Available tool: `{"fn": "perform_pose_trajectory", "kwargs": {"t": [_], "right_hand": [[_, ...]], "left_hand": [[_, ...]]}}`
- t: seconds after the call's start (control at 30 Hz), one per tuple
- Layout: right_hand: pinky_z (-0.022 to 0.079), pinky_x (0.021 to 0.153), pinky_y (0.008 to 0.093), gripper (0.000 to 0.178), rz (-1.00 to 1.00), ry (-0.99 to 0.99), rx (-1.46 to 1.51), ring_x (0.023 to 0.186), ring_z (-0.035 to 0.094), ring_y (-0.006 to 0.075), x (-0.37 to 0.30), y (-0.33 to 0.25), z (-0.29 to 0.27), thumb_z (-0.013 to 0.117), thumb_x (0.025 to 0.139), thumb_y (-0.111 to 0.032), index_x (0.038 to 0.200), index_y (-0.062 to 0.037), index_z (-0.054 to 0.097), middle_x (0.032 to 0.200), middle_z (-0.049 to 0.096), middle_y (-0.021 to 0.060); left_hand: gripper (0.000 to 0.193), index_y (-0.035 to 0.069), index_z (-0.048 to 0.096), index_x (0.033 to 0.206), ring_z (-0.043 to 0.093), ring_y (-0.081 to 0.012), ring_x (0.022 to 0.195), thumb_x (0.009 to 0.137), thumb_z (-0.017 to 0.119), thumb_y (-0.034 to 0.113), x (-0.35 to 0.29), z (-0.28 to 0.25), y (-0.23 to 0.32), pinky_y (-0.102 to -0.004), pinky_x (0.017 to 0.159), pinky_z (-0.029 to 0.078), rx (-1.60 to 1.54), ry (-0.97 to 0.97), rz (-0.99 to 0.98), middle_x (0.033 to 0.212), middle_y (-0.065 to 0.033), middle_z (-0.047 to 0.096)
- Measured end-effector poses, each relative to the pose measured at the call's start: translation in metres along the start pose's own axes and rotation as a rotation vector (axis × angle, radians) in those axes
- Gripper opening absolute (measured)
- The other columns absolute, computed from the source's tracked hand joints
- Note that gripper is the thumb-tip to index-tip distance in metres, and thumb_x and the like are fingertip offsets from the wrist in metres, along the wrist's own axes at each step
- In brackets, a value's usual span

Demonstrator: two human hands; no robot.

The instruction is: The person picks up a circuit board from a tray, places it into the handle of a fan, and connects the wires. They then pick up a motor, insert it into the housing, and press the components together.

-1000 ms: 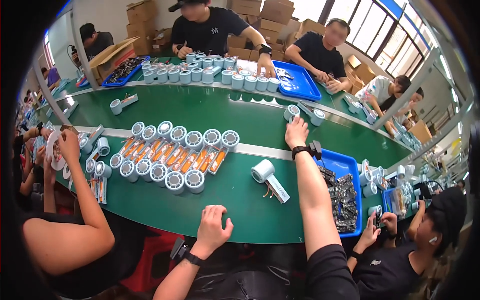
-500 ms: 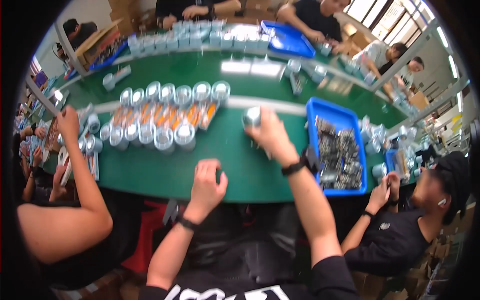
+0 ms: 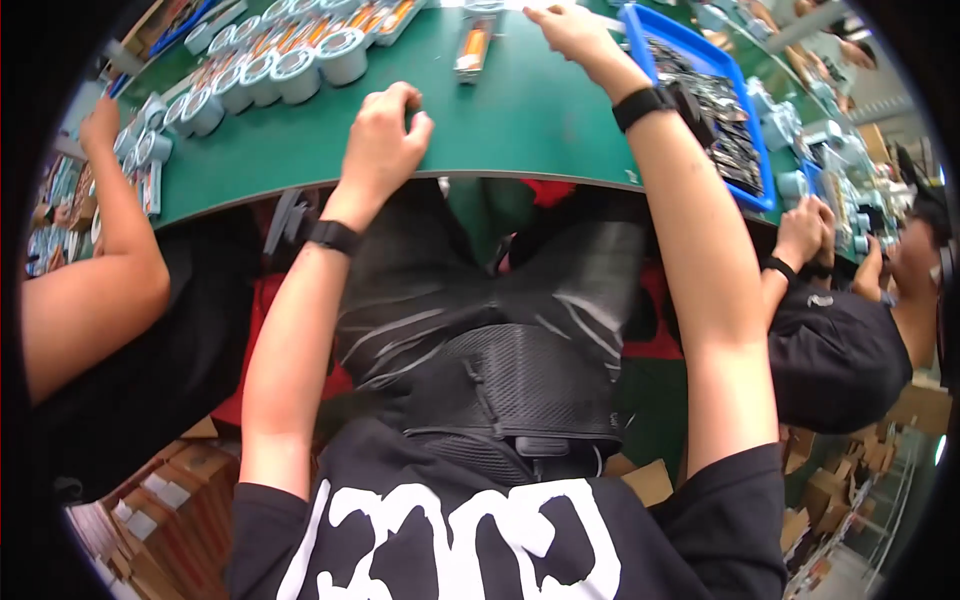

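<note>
My left hand (image 3: 384, 142) is over the near edge of the green table (image 3: 270, 155). Its fingers are curled in, the thumb stands out to the side, and a dark patch shows between them; whether it is an object or shadow I cannot make out. My right hand (image 3: 582, 42) is farther out, fingers partly stretched, with nothing visible in it. Just left of it, apart from it, lies a light-blue device with an orange-filled handle (image 3: 474, 50); its round head is cut off by the top edge. A row of similar round-headed devices (image 3: 297, 75) lies at the far left.
A blue tray (image 3: 757, 150) of small dark metallic parts stands right of my right forearm. Co-workers sit close on both sides, one arm (image 3: 135, 220) at left and two hands (image 3: 805, 230) at right. More pale-blue parts (image 3: 795, 130) are heaped beyond the tray.
The view has tipped down, so the table sits higher in the picture. My right hand has let go of the light-blue device and is now to its right. The left hand keeps its curled shape.
</note>
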State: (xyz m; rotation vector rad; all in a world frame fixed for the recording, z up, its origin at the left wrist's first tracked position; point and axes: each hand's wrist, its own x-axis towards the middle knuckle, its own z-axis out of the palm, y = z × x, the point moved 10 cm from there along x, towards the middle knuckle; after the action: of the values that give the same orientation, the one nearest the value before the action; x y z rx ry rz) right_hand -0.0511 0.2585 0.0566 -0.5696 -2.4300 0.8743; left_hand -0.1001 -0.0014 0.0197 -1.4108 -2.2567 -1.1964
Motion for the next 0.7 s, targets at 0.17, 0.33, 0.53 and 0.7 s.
{"fn": "perform_pose_trajectory", "kwargs": {"t": [0.17, 0.33, 0.53, 0.7], "right_hand": [[0.050, 0.066, 0.0289, 0.029, 0.012, -0.185, 0.269, 0.071, 0.062, 0.0123, -0.130, -0.030, -0.074, 0.064, 0.093, -0.027, 0.096, 0.0004, 0.070, 0.079, 0.067, 0.0046], [0.047, 0.067, 0.0243, 0.014, 0.263, 0.133, 0.522, 0.075, 0.057, 0.0075, -0.326, 0.034, -0.152, 0.059, 0.096, -0.011, 0.101, -0.0002, 0.066, 0.086, 0.065, 0.0021], [0.053, 0.088, 0.0319, 0.025, 1.071, 0.378, 0.568, 0.097, 0.068, 0.0153, -0.649, 0.149, -0.054, 0.065, 0.094, -0.018, 0.114, -0.0016, 0.067, 0.101, 0.072, 0.0077], [0.052, 0.088, 0.0295, 0.029, 1.146, 0.316, 0.878, 0.096, 0.065, 0.0138, -0.699, 0.121, 0.038, 0.065, 0.094, -0.013, 0.122, -0.0026, 0.064, 0.108, 0.070, 0.0055]], "left_hand": [[0.025, 0.000, 0.064, 0.110, 0.065, -0.0344, 0.101, 0.087, 0.062, 0.010, 0.003, -0.005, 0.016, -0.0407, 0.092, 0.051, 0.069, -0.027, 0.085, 0.103, -0.0174, 0.069], [0.032, -0.001, 0.062, 0.121, 0.064, -0.0291, 0.100, 0.091, 0.061, 0.009, -0.016, 0.004, 0.021, -0.0369, 0.093, 0.049, 0.082, -0.071, 0.093, 0.110, -0.0171, 0.067], [0.010, -0.001, 0.060, 0.091, 0.062, -0.0268, 0.078, 0.088, 0.053, -0.008, -0.122, 0.061, 0.110, -0.0359, 0.074, 0.050, -0.190, -0.761, 0.434, 0.083, -0.0126, 0.063], [0.018, -0.004, 0.062, 0.104, 0.066, -0.0243, 0.087, 0.093, 0.058, 0.008, -0.146, 0.138, 0.061, -0.0332, 0.079, 0.051, -0.046, -1.324, -0.075, 0.090, -0.0170, 0.068]]}}
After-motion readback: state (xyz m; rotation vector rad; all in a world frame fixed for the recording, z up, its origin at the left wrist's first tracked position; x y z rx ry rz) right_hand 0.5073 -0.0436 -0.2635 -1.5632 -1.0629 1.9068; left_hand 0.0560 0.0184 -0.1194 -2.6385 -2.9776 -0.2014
